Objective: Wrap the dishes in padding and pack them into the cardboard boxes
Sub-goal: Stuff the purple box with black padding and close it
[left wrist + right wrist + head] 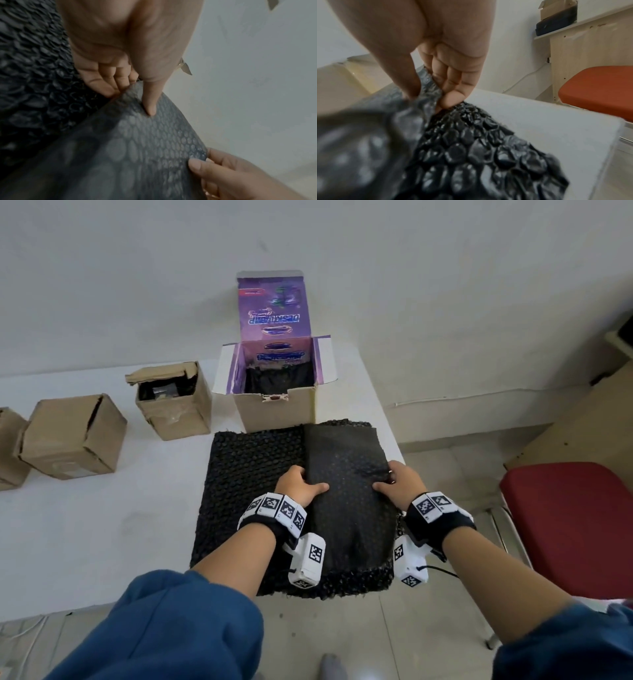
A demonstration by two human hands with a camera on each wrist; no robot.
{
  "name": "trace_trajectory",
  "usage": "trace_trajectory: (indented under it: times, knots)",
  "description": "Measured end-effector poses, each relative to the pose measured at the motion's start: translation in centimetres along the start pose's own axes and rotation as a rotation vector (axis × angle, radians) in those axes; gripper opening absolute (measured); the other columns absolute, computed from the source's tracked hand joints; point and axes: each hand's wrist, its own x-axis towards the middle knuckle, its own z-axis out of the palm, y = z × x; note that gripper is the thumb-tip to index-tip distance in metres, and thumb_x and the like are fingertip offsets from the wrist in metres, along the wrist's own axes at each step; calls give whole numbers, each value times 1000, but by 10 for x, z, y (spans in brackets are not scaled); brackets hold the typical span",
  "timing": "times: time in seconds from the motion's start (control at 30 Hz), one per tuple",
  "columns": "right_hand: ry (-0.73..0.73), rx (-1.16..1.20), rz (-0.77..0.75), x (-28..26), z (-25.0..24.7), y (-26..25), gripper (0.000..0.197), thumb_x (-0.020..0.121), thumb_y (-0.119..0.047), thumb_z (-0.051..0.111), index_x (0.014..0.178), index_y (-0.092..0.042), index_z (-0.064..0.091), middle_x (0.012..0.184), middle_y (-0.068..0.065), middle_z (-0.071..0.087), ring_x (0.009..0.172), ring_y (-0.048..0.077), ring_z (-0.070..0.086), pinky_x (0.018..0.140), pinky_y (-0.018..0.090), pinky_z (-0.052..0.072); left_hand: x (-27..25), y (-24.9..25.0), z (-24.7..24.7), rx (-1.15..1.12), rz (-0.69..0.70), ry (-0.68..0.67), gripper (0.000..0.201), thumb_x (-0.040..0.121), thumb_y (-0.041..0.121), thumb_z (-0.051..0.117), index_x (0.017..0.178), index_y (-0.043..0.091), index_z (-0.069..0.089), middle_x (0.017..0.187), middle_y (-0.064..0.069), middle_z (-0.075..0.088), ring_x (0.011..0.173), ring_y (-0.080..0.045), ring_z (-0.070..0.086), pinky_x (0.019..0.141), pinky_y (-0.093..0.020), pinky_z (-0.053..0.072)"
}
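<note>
Both hands (301,486) (400,484) pinching folded black bubble wrap (346,491) edges, fingers curled, presumably to enclose a dish, unseen.

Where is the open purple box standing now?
In the head view, the purple box stands on the table just behind the black bubble wrap, with a brown box to its left.

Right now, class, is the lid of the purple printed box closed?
No. The purple box stands open with its lid flap raised, and black padding shows inside.
</note>
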Motion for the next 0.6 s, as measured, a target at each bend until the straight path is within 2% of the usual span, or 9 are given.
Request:
trace_trajectory:
  times: [0.1, 0.17, 0.2, 0.3, 0.37, 0.43, 0.5, 0.53, 0.6]
  knots:
    - [5, 23, 11, 1, -1, 4, 33, 83, -13, 67, 114, -6, 57, 94, 5, 58, 91, 23, 55, 72, 21, 34, 4, 1, -1, -172, 53, -53, 34, 79, 24, 74, 106, 8, 63, 114, -8, 66, 103, -25, 62, 94, -34, 48]
    - [21, 34, -5, 3, -5, 5, 32, 84, -17, 67, 112, -6, 57, 98, 5, 61, 96, 26, 58, 73, 23, 35, -1, 7, -6, -321, 88, -119, 23, 83, 18, 71, 104, 11, 64, 117, -11, 66, 104, -24, 62, 96, -34, 48]
    - [35, 54, -16, 4, -6, 5, 33, 85, -21, 67, 113, -6, 56, 106, 8, 62, 100, 26, 58, 77, 26, 39, -2, 10, -9, -386, 103, -148, 20, 84, 17, 69, 103, 14, 63, 119, -11, 65, 106, -24, 62, 98, -37, 47]
    - [53, 243, -17, 3, -15, -3, 53, 85, -27, 68, 128, -7, 43, 125, 11, 51, 109, 26, 53, 94, 37, 44, -9, 24, -21, -501, 179, -232, 24, 88, 14, 64, 112, 17, 58, 124, -10, 61, 113, -24, 58, 103, -40, 44]
    - [16, 400, -29, 1, -24, -14, 68, 84, -27, 69, 137, -13, 28, 120, 9, 51, 104, 23, 55, 92, 35, 46, -14, 34, -32, -544, 246, -230, 28, 89, 12, 62, 116, 15, 56, 123, -8, 61, 115, -24, 57, 103, -39, 43]
    - [-11, 497, -87, -1, -33, -25, 75, 83, -22, 71, 139, -19, 20, 108, 11, 59, 94, 24, 61, 82, 26, 50, -18, 45, -45, -559, 305, -184, 30, 88, 12, 63, 117, 14, 56, 121, -6, 62, 114, -22, 58, 103, -40, 44]
    - [10, 530, -189, -2, -41, -39, 76, 82, -7, 70, 138, -21, 21, 91, 8, 59, 79, 18, 61, 68, 11, 49, -21, 54, -59, -515, 363, -66, 35, 86, 15, 67, 118, 14, 54, 121, -6, 63, 113, -20, 59, 103, -43, 44]
    - [14, 539, -236, -2, -44, -45, 75, 82, -1, 68, 138, -22, 24, 91, 6, 56, 77, 14, 60, 66, 10, 49, -18, 56, -64, -473, 371, 25, 40, 83, 16, 70, 119, 14, 51, 121, -6, 61, 113, -20, 59, 103, -43, 44]
    - [3, 531, -335, -5, -52, -64, 72, 80, 6, 66, 135, -26, 32, 98, 4, 52, 79, 12, 61, 70, 14, 52, -17, 58, -76, -441, 397, 214, 58, 76, 16, 77, 120, 18, 38, 123, -9, 57, 113, -19, 57, 102, -40, 45]
